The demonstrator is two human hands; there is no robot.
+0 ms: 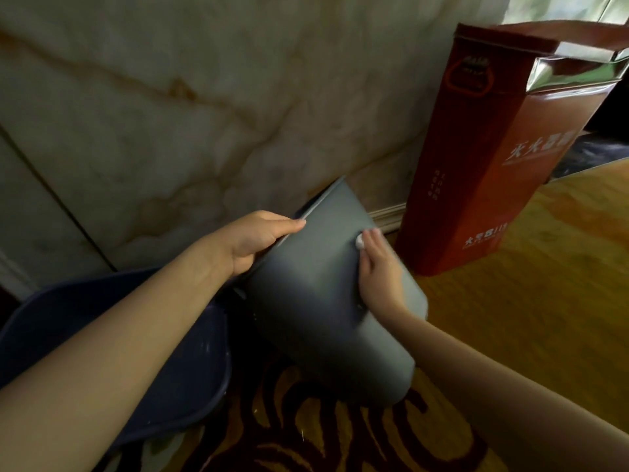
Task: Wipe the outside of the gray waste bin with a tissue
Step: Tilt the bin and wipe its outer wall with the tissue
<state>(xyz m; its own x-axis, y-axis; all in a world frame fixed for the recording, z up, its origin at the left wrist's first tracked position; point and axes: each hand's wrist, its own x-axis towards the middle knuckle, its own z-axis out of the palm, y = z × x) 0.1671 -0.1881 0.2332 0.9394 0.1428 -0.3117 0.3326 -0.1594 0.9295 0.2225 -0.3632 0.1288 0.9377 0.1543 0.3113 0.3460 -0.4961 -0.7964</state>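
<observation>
Single head view, looking steeply down, close over floor by wall

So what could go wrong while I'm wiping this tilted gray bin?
The gray plastic waste bin is tilted, steadied only by the left hand at its rim; it could slip or roll. The small white tissue wad under the right hand may slip out or shred.

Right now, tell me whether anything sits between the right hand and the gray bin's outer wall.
Only the small white tissue wad, pinned under the right hand against the tilted gray plastic waste bin. Nothing else intervenes. The left hand grips the bin's rim, clear of the wiping path.
</observation>
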